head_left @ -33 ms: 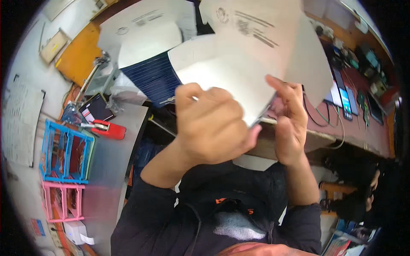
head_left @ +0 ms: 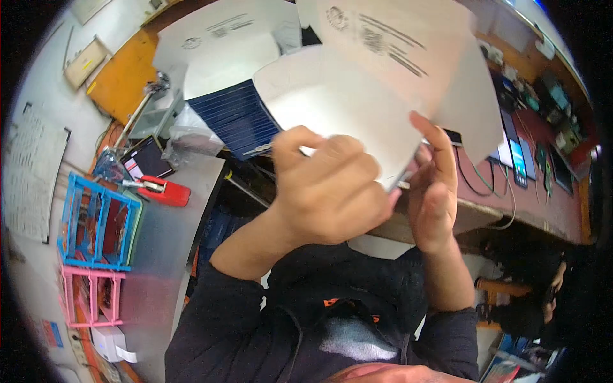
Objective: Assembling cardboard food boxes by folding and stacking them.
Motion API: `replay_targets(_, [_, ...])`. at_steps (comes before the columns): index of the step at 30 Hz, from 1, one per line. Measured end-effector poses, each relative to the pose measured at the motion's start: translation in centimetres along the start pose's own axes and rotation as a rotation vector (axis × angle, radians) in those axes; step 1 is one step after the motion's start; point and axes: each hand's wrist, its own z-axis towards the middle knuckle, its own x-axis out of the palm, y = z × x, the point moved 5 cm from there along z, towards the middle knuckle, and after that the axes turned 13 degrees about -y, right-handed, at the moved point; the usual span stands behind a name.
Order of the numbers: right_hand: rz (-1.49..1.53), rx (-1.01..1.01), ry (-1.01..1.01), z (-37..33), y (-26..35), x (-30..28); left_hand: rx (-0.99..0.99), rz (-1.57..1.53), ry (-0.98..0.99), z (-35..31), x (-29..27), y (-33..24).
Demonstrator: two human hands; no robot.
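In the head view, the change you see is slight: your left hand [head_left: 332, 185] sits a touch farther right, the paper and the goods on the left side have slid the same way, and more of a dark device [head_left: 453, 136] shows past your right hand [head_left: 435, 185]. The opened white folder [head_left: 357, 83] is on the far side of your hands, its near right edge running into the gap between them. Taken together, this looks more like a small sway of the view than a new grip, so the handling of the folder seems hardly further on.

Your left hand is back-up, fingers curled into a loose fist at the folder's near edge; blur hides whether they pinch it. Your right hand stands palm inward at the right edge, forefinger extended, thumb bent; whether it touches, you cannot tell.

Far left lies a second printed folder [head_left: 223, 48] above a dark blue striped panel [head_left: 230, 118].
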Motion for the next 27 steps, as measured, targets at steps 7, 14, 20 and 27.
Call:
replay_targets(7, [0.121,0.109,-0.297,5.7,-2.8,2.8,-0.055,0.141,-0.443,-2.0,-5.4,7.7])
replay_targets(14, [0.111,0.139,0.025,16.7,-4.0,8.5,-0.956,-0.234,-0.418,-8.2,-11.0,28.2])
replay_targets(20, [-0.093,0.036,0.155,20.6,-8.0,13.9,-0.958,-0.292,-0.103,-11.0,-8.4,30.8])
replay_targets(27, [-0.382,-0.05,0.097,21.1,-10.2,16.0,-1.031,-0.398,-0.145,-12.5,-8.7,30.3])
